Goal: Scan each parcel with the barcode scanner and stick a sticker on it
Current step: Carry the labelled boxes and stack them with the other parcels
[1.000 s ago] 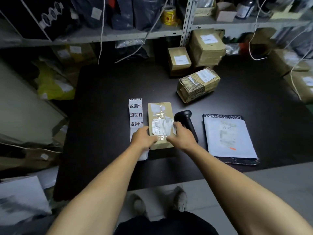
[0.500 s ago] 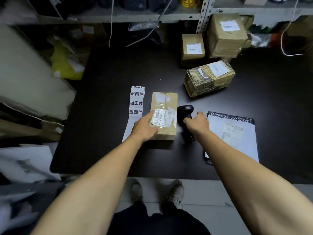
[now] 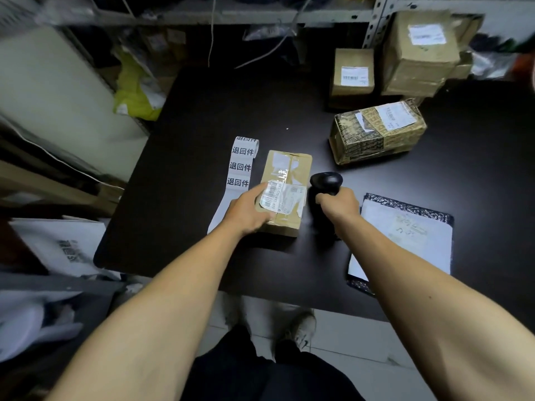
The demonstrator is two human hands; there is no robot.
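Observation:
A small brown cardboard parcel [image 3: 286,175] with a white barcode label lies near the middle of the black table [image 3: 202,117]. My left hand [image 3: 249,209] grips the parcel's near left corner. My right hand [image 3: 338,204] is closed around the handle of the black barcode scanner [image 3: 325,180], which stands just right of the parcel. A white strip of stickers [image 3: 240,166] printed with black characters lies along the parcel's left side.
A grey-white mailer bag [image 3: 405,233] lies at the right. A taped patterned box [image 3: 376,130] sits behind it, with two brown boxes [image 3: 351,72] [image 3: 419,50] at the back by the metal shelf. Bags and clutter crowd the left side beyond the table edge.
My right hand left the parcel, moved right and closed around the scanner's handle. My left hand stayed on the parcel. The head camera tilted down and closer.

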